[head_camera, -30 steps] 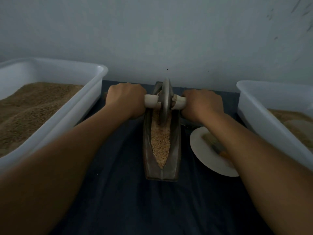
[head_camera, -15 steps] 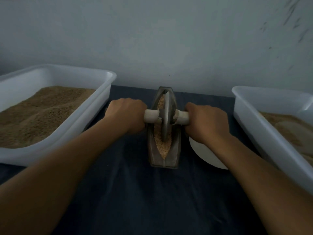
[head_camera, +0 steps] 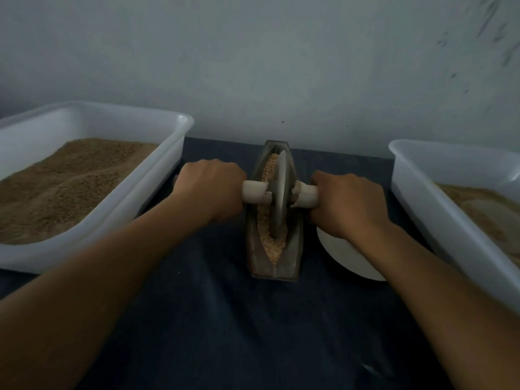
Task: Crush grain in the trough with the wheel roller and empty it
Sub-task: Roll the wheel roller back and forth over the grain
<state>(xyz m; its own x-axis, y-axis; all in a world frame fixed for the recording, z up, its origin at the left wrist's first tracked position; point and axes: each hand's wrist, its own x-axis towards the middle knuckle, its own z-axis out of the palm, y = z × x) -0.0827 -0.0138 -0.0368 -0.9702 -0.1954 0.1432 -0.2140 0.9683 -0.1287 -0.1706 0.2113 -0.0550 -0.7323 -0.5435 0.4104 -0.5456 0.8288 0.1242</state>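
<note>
Where a pale wall [head_camera: 281, 57] rises, a dark cloth [head_camera: 225, 319] covers the table.

Both hands, left hand [head_camera: 209, 190] and right hand [head_camera: 349, 205], grip the white handle ends of the wheel [head_camera: 278, 195], standing upright in the grain-filled trough [head_camera: 273, 266] (white tubs [head_camera: 157, 175] either side).

dark blue cloth [head_camera: 213, 319] carries two white tubs [head_camera: 157, 175] [head_camera: 422, 192], trough [head_camera: 253, 249], plate [head_camera: 346, 257].
</note>
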